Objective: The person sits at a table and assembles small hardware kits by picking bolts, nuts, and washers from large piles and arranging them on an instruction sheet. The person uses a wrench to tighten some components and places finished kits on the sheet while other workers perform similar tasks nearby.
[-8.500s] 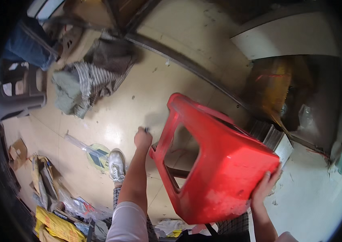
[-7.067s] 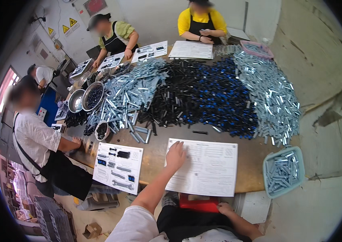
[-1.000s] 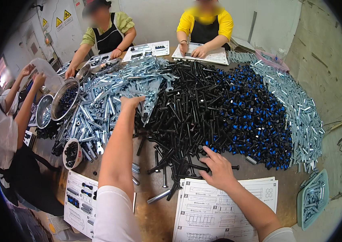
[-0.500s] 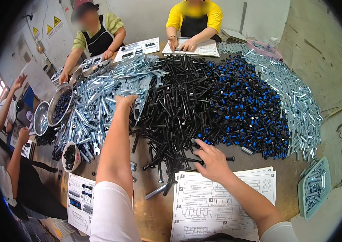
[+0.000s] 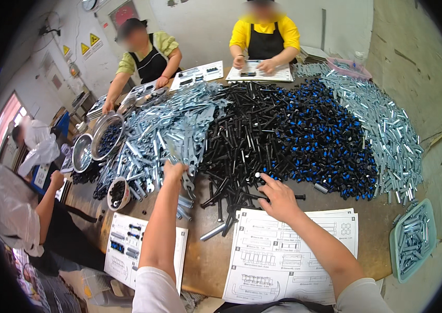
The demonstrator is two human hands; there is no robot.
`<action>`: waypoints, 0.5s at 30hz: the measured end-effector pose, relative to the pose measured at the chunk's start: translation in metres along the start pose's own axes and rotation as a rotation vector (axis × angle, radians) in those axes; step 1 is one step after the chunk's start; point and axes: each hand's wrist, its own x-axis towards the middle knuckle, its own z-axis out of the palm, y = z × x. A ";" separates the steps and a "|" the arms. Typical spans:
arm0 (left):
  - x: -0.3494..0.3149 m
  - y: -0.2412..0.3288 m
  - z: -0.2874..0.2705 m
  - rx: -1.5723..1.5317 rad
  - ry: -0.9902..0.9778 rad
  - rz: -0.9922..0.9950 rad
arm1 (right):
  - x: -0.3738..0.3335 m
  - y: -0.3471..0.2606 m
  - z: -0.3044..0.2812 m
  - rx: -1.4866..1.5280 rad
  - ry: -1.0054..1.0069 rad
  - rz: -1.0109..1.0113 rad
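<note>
My left hand (image 5: 174, 170) is at the near edge of a heap of silver flat wrenches (image 5: 179, 112). Its fingers are closed on a wrench (image 5: 187, 183), whose end sticks out beside the hand; the grip itself is partly hidden. My right hand (image 5: 279, 201) hovers over the front of the black bolts (image 5: 247, 141), fingers apart and nothing visibly held. Its index fingertip is close to a pale round bolt end (image 5: 257, 176). Under the right forearm lie printed instruction sheets (image 5: 263, 245).
Right of the bolts spread blue-tipped black bolts (image 5: 330, 141) and silver sleeves (image 5: 396, 141). A green basket (image 5: 394, 250) of sleeves stands at right. At left are a bowl of black parts (image 5: 112, 201), steel bowls (image 5: 93, 146) and a picture sheet (image 5: 179, 255). Co-workers stand around the table.
My left hand has drawn back toward me from the wrench heap, with a wrench now showing beside it. My right hand stays near the front bolts. The whole view has shifted.
</note>
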 end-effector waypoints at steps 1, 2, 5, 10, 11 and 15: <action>-0.006 -0.017 -0.019 0.093 0.009 0.000 | 0.002 -0.005 0.001 0.008 0.006 -0.019; -0.012 -0.033 -0.036 0.186 0.010 -0.004 | 0.003 -0.009 0.004 0.012 0.012 -0.031; -0.063 -0.041 -0.042 0.093 -0.061 0.139 | 0.000 -0.003 0.004 -0.002 0.017 -0.045; -0.145 -0.015 -0.042 0.315 0.126 0.357 | -0.004 -0.006 0.000 -0.187 0.067 -0.132; -0.163 -0.018 -0.042 0.362 0.079 0.365 | -0.010 -0.008 -0.004 -0.190 0.101 -0.135; -0.214 -0.038 -0.030 0.385 -0.123 0.355 | -0.025 -0.014 -0.020 -0.221 0.021 -0.016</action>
